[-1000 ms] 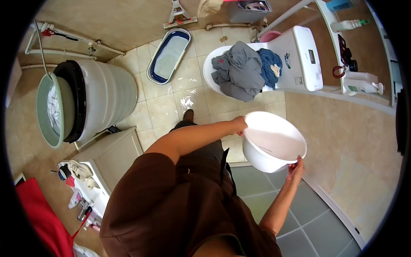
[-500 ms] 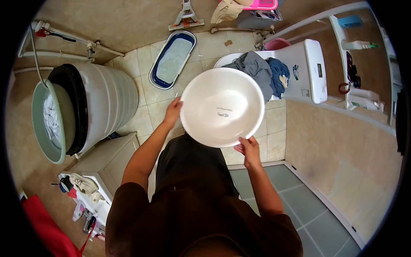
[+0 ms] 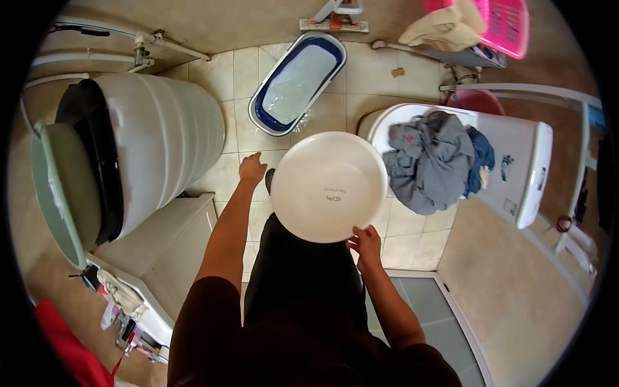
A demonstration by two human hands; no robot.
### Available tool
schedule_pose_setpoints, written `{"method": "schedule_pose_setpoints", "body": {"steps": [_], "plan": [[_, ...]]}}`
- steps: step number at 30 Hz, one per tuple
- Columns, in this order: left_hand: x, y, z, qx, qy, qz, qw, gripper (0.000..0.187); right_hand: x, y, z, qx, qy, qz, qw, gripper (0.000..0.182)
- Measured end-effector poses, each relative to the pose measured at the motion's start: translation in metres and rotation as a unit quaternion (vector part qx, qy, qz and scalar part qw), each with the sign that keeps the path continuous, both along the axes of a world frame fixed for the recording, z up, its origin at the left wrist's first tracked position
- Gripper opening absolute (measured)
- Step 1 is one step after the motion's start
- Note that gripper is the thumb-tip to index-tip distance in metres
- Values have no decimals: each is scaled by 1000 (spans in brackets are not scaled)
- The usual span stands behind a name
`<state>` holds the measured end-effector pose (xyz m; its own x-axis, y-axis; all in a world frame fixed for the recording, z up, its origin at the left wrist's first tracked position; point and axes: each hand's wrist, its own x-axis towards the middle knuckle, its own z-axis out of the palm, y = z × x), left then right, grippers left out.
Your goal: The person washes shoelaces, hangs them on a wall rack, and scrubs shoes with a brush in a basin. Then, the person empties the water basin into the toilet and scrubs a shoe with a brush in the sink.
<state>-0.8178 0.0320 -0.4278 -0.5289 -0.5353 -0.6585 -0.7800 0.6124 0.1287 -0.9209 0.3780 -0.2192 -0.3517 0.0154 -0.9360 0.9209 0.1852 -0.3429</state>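
A white plastic basin [image 3: 325, 174] with small dark lettering on its bottom is in front of my legs, its inside facing up. My right hand [image 3: 366, 248] grips its near right rim, thumb over the edge. To the left of the basin, apart from it, my left hand [image 3: 253, 169] reaches forward with its fingers stretched out, holding nothing. Beyond both hands, a white tub with a blue inner rim [image 3: 256, 106] stands on the tiled floor, with water in it. Grey clothing [image 3: 429, 161] and a blue garment [image 3: 478, 158] lie on the toilet at the right.
At the left stands a large white barrel [image 3: 161, 138] with a black lid, and a green basin [image 3: 71, 193] leans against it. A mop head [image 3: 334, 26] rests by the back wall. A pink basket [image 3: 506, 26] and beige cloth [image 3: 445, 26] are at the far right.
My left hand has let go of the basin's left rim and moved away from it. The view has shifted left, and the basin sits slightly lower, held only by my right hand.
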Motion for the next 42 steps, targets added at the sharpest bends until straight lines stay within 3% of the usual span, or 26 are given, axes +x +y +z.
{"method": "schedule_pose_setpoints", "body": {"steps": [4,7,16,17,20,23,28,31,34,37,42], "plan": [[-33,-25,-73,16,-38,-85,996,55,8,-25,-46,53,2,-13,999,12],[-40,-40,-144,-54,0,-199,979,44,15,-37,-87,59,5,-38,998,13],[-50,-58,-267,-52,-103,-342,933,73,20,-63,-153,107,-3,-56,993,16],[-38,-57,-281,-86,-38,-361,928,54,20,-64,-156,108,-3,-54,993,16],[-41,-55,-310,-82,-25,-358,930,24,19,-69,-161,107,1,-52,993,17],[0,-46,-347,-133,65,-420,895,15,18,-67,-163,98,9,-46,994,16],[83,-42,-309,-109,23,-398,910,14,20,-76,-155,96,27,-25,995,15],[111,-51,-292,-144,-60,-447,881,16,23,-77,-151,88,34,-11,995,14],[119,-49,-280,-91,-56,-402,909,18,24,-78,-140,78,34,0,996,13],[148,-31,-272,-110,9,-380,918,16,22,-79,-132,63,41,9,997,13],[196,-27,-257,-74,-209,-283,933,19,21,-74,-113,53,46,39,997,15]]}}
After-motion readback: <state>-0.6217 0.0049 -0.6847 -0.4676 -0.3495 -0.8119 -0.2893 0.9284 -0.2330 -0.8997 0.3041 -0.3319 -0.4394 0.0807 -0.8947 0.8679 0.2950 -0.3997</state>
